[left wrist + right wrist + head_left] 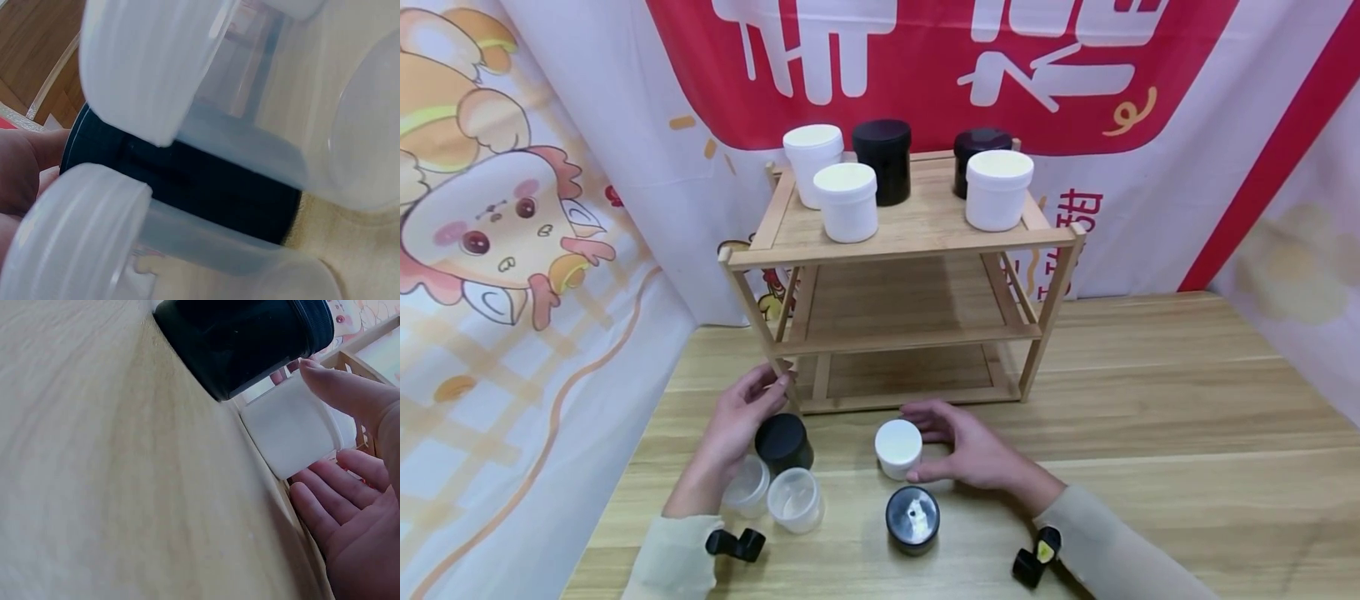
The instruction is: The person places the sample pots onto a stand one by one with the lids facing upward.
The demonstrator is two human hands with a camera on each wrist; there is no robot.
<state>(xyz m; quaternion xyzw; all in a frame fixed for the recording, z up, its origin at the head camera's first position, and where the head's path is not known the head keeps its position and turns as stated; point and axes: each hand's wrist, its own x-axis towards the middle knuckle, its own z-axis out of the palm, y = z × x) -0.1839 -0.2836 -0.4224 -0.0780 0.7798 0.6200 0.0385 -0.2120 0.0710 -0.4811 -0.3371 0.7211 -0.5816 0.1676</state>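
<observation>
My left hand point(745, 412) is beside the front left leg of a wooden rack point(895, 247), its thumb and fingertips overlapping the leg; whether they grip it is unclear. Just in front of that hand stands a black jar point(784, 442), also seen behind two clear jars in the left wrist view. My right hand point(970, 446) reaches round a small white jar point(898, 450) on the table. In the right wrist view its fingers point(325, 497) lie extended and spread past the white jar, with the thumb close to the lid. Nearer me is another black jar point(913, 518) with a glossy lid.
Two clear jars, one at left point(747, 483) and one further right point(795, 500), stand near the left wrist. White jars point(846, 204) and black jars point(882, 162) occupy the rack's top shelf. Printed cloth point(587, 100) hangs behind and at the sides.
</observation>
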